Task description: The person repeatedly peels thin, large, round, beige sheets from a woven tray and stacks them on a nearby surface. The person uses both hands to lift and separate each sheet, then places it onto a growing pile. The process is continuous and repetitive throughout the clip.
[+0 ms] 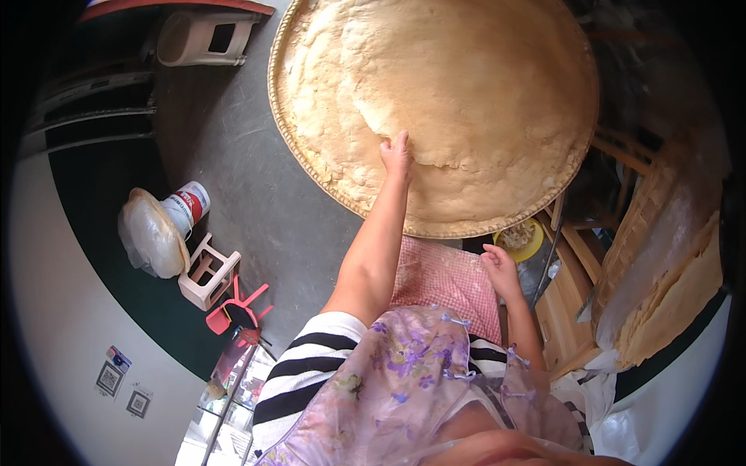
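A very large, round, pale-yellow sheet, like thin flatbread or dough (466,99), lies inside a round tray with a braided-looking rim (315,175). Its surface is wrinkled, and a ragged edge of a layer runs across it. My left hand (397,154) is at that ragged edge, thumb pointing away from me; whether it pinches the sheet is unclear, as some fingers are hidden. Below the tray's near rim, by my lap, my right hand (500,267) hangs with nothing in it, fingers loosely bent. Close to it is a yellow bowl (535,247) holding pale scraps.
A pink checked cloth (437,279) covers my lap. On the right stand wooden boards (562,314) and large stacked thin sheets (670,314), partly under plastic. To the left are a plastic stool (210,285), a bagged round bundle (154,233), a bucket (189,204) and a red chair (239,309).
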Demonstrator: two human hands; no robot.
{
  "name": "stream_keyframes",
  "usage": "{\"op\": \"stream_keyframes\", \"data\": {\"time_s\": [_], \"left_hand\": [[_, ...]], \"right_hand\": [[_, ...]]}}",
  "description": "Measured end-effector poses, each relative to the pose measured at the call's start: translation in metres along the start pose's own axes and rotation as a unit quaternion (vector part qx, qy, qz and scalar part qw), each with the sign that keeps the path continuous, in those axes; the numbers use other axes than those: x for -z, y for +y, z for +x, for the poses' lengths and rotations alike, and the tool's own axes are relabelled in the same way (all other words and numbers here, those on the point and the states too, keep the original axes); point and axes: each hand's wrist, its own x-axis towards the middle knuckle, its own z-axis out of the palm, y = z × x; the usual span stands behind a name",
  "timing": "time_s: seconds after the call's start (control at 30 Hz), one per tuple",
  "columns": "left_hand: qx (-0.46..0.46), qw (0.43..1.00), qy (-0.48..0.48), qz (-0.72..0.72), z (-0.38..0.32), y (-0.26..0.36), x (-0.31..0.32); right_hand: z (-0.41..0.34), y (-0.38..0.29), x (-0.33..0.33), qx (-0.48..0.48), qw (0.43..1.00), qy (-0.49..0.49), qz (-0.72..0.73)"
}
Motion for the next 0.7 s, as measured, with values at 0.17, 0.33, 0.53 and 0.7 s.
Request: {"op": "stream_keyframes", "data": {"time_s": [0.17,0.33,0.53,0.7], "left_hand": [[-0.057,0.983,-0.112,0.134,-0.024,0.021,-0.039],[-0.262,0.937,-0.231,0.029,-0.096,0.106,-0.104],[-0.265,0.895,-0.352,-0.074,-0.219,0.234,-0.101],[-0.36,0.854,-0.368,-0.074,-0.321,0.323,-0.018]], "right_hand": [[0.003,0.007,0.016,0.002,0.999,0.015,-0.041],[0.008,0.011,0.044,0.003,0.998,0.061,-0.008],[-0.006,-0.008,0.071,0.023,0.983,0.103,0.149],[-0.02,-0.067,0.091,-0.011,0.877,0.037,0.479]]}}
